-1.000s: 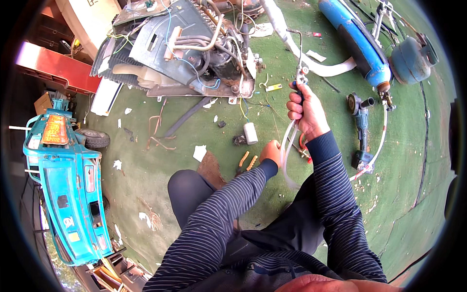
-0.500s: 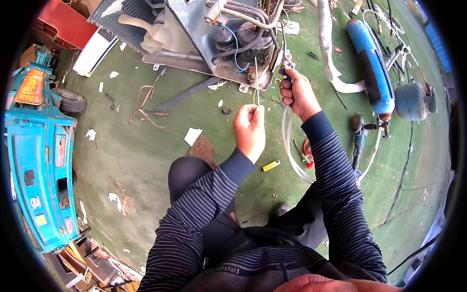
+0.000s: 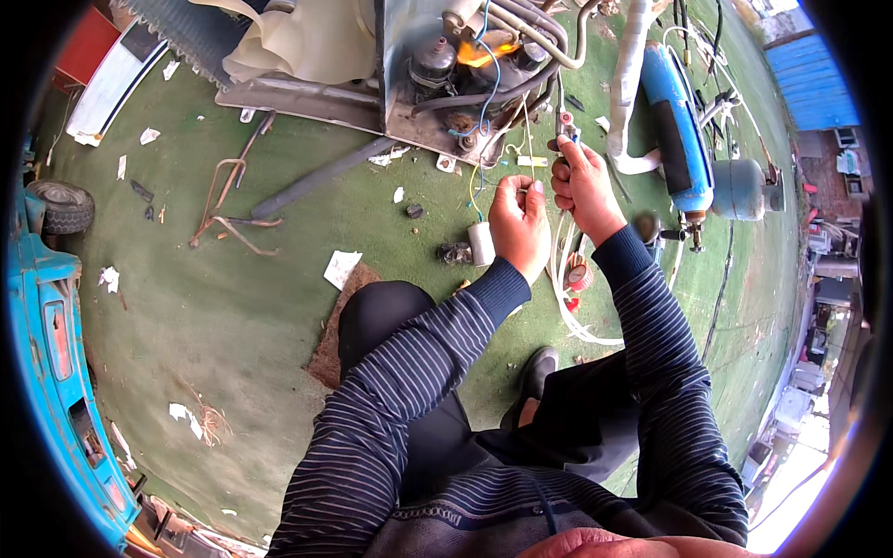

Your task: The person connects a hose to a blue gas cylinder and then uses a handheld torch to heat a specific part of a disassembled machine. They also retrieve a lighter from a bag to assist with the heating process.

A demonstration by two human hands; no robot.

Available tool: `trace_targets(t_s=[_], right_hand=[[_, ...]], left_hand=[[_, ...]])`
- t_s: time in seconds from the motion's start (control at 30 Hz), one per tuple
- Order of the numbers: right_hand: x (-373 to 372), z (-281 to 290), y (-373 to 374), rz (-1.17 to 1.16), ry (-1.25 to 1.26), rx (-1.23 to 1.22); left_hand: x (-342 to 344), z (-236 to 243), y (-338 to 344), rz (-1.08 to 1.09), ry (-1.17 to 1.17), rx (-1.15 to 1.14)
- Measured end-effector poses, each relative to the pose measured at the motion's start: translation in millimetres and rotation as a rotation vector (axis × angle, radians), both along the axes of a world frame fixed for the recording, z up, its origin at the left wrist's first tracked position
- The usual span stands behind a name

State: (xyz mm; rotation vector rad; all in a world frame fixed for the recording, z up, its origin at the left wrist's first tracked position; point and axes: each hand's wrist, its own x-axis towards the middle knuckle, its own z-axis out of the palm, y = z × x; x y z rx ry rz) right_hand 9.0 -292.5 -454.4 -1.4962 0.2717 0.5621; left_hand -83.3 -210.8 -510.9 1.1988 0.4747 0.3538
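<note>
The right hand [image 3: 593, 191] is clenched around a metal torch [image 3: 566, 123], whose slim, straight tube rises beyond the fingers, long axis running away from the person. The left hand [image 3: 523, 228], just beside it, pinches a thin, pale rod [image 3: 529, 144] between thumb and finger; the rod also points away, leaning slightly left. Beyond both hands, an orange flame [image 3: 487, 56] burns among smooth, curved pipes [image 3: 526, 30] near a rounded, dark metal compressor [image 3: 433, 65]. Soft, translucent hoses [image 3: 557, 265] loop below the right hand; a scuffed blue steel cylinder [image 3: 677, 130] lies to its right. A smooth white canister [image 3: 481, 244] sits just left of the left hand on the rough green floor [image 3: 223, 307].
</note>
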Motion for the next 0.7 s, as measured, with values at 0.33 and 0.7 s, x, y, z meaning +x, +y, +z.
trace_targets(t_s=[0.33, 0.7], right_hand=[[5, 0, -3, 0.046, 0.002, -0.011], [3, -11, -9, 0.063, 0.05, 0.143]], left_hand=[[13, -18, 16, 0.042, -0.054, 0.101], [33, -19, 20, 0.068, -0.017, 0.186]])
